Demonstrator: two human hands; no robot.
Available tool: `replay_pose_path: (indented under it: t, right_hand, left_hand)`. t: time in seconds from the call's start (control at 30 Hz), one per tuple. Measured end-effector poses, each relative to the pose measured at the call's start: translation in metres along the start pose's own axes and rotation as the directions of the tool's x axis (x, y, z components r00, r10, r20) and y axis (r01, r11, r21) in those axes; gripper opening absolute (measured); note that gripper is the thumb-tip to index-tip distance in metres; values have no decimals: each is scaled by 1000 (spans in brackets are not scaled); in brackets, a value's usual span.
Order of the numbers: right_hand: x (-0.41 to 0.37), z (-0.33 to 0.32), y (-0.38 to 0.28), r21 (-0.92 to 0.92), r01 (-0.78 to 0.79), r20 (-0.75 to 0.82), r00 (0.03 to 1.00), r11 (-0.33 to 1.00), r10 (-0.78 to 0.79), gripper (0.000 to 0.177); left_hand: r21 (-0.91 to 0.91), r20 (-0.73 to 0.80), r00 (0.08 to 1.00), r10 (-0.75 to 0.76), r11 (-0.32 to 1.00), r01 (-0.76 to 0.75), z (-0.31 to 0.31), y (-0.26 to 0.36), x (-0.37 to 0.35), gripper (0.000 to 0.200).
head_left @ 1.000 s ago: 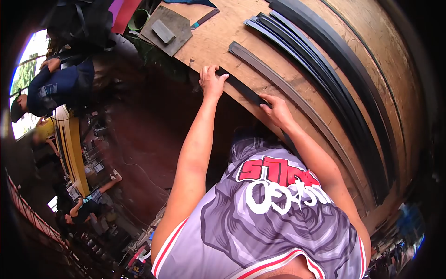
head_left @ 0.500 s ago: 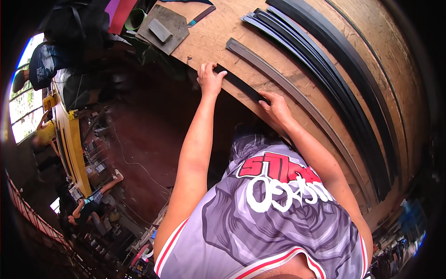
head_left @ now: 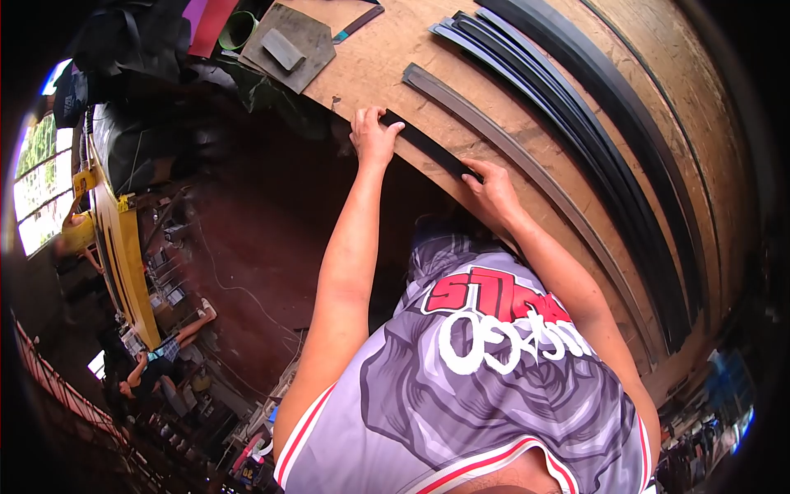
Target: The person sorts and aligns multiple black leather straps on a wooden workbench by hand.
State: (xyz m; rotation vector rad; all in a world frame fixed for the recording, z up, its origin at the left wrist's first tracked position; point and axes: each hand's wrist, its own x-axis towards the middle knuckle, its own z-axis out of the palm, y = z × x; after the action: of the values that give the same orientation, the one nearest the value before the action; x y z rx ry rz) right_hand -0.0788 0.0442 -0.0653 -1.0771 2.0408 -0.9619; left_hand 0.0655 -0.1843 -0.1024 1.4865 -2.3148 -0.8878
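Note:
A narrow black strip [head_left: 429, 149], perhaps leather, lies along the near edge of the wooden table [head_left: 362, 51]. My left hand [head_left: 374, 138] grips its far left end, with the thumb on the near side and the fingers curled over the end. Lower down to the right, my right hand [head_left: 495, 188] pinches the strip near its other visible end, thumb and fingers closed on it. Part of that end is hidden under the right hand. Just beyond lies a long brown strip [head_left: 494, 141], apart from both hands.
A stack of long black strips [head_left: 568, 132] and a wider black strip [head_left: 605, 86] curve across the table. On a grey board [head_left: 284, 72] rests a small block [head_left: 284, 49], beside a knife-like tool [head_left: 360, 23]. Other people sit or stand around a yellow table [head_left: 134, 263] at left.
Both hands keep their hold on the black strip; the right hand has shifted very slightly. At the upper left, a standing person in dark clothes has moved mostly out of sight.

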Motion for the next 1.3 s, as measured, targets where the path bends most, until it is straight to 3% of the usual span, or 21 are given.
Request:
replay_pose_path:
  t: [0.37, 0.5, 0.63, 0.77, 1.07, 1.2, 1.27, 1.3]
  right_hand:
    - [-3, -5, -3, -51, -30, 21, 999, 998, 31, 32]
    - [-7, -8, -5, -62, 5, 5, 1000, 998, -5, 32]
    - [-13, -11, -8, -69, -8, 1, 1000, 998, 8, 30]
    - [-15, -13, -11, -63, -15, -10, 1000, 998, 15, 29]
    - [-22, -10, -16, -68, -1, -23, 1000, 998, -1, 31]
    - [-21, -10, -18, -87, -24, -22, 1000, 996, 22, 30]
    - [-21, -9, -17, -95, -19, -23, 1000, 995, 17, 30]
    - [-21, -9, -16, -101, -15, -25, 1000, 995, 12, 30]
  left_hand:
    - [-14, -28, 999, 22, 1000, -22, 2, 2, -3, 45]
    - [10, -105, 989, 100, 995, -99, 1, 4, -6, 41]
    - [-7, -103, 989, 110, 994, -112, -2, 6, -10, 40]
    - [-91, -11, 1000, 29, 995, -30, -8, 11, -13, 41]
    - [-80, -6, 999, 31, 996, -32, -18, 13, -19, 41]
    - [-28, -40, 996, 75, 997, -77, -16, 13, -21, 42]
    - [50, -91, 988, 123, 992, -119, -14, 17, -28, 42]
    - [177, -126, 976, 177, 972, -154, -12, 21, -34, 45]
